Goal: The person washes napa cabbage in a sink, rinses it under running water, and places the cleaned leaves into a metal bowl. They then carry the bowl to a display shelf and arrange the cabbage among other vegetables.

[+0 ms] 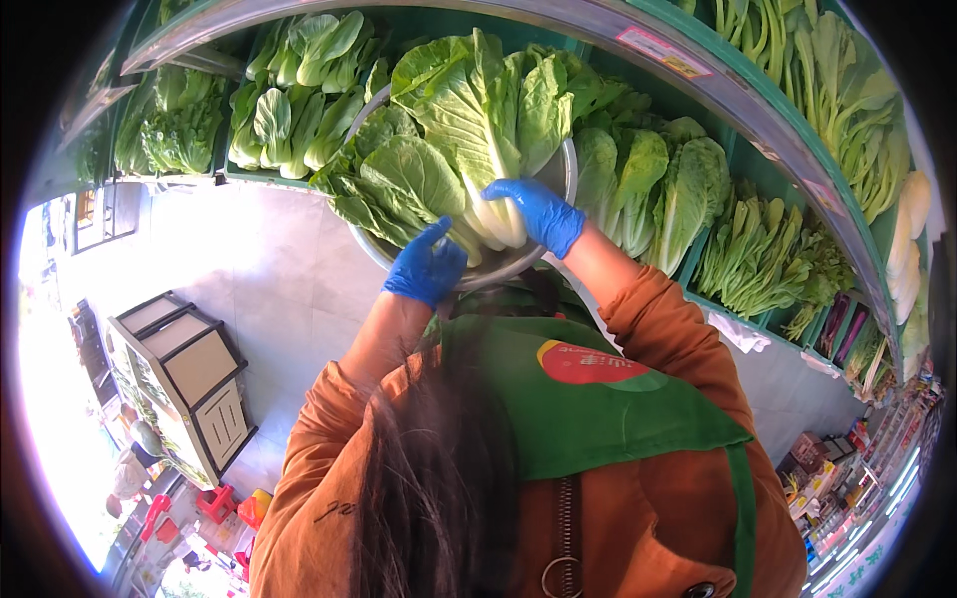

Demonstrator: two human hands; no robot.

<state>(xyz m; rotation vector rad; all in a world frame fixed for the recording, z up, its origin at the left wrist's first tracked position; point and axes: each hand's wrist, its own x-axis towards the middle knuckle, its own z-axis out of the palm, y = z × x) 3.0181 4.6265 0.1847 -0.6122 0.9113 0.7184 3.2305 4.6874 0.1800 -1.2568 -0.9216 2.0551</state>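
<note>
A round metal basin (570, 176) holds several heads of leafy romaine-like lettuce and rests against the vegetable shelf. My right hand (534, 213), in a blue glove, grips the pale base of a lettuce head (467, 112), whose leaves point up toward the shelf. My left hand (430, 261), also gloved in blue, is at the basin's near left rim, with its fingers at the stem end of a darker leafy head (411, 179). Whether those fingers close on it is partly hidden by the hand itself.
Green crates hold bok choy (273, 123) at the left, lettuce heads (691, 187) and leafy stems (755, 258) at the right. A curved shelf edge (718, 82) with price tags runs above. A box-like display stand (187, 374) stands on the floor at the left.
</note>
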